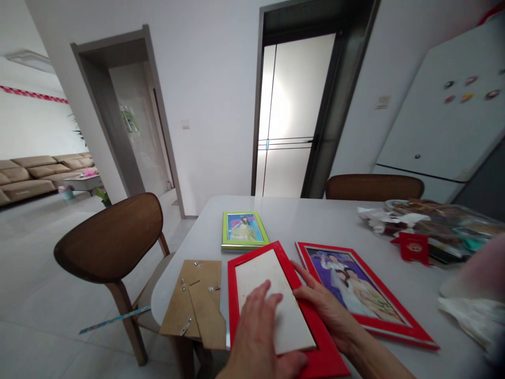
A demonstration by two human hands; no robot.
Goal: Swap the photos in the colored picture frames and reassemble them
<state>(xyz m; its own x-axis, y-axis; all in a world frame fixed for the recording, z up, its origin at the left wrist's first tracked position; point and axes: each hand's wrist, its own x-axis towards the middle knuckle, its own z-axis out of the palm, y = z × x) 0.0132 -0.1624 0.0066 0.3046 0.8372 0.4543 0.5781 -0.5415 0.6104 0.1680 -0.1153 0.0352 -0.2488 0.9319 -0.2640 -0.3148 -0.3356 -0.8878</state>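
Note:
A red picture frame lies face down and slightly tilted in front of me, a white backing sheet set inside its opening. Across the lower part of that sheet rests my left hand, fingers spread and flat. My right hand grips the frame's right edge, thumb on top, the other fingers partly hidden at the side. Left of it is a brown backing board with metal clips and a fold-out stand. Close by on the right lies another red frame with a couple's photo, face up.
Behind the red frame sits a green picture frame on the white table. Bagged items, a red packet and crumpled tissue occupy the right side. A brown chair stands at the left, another chair behind.

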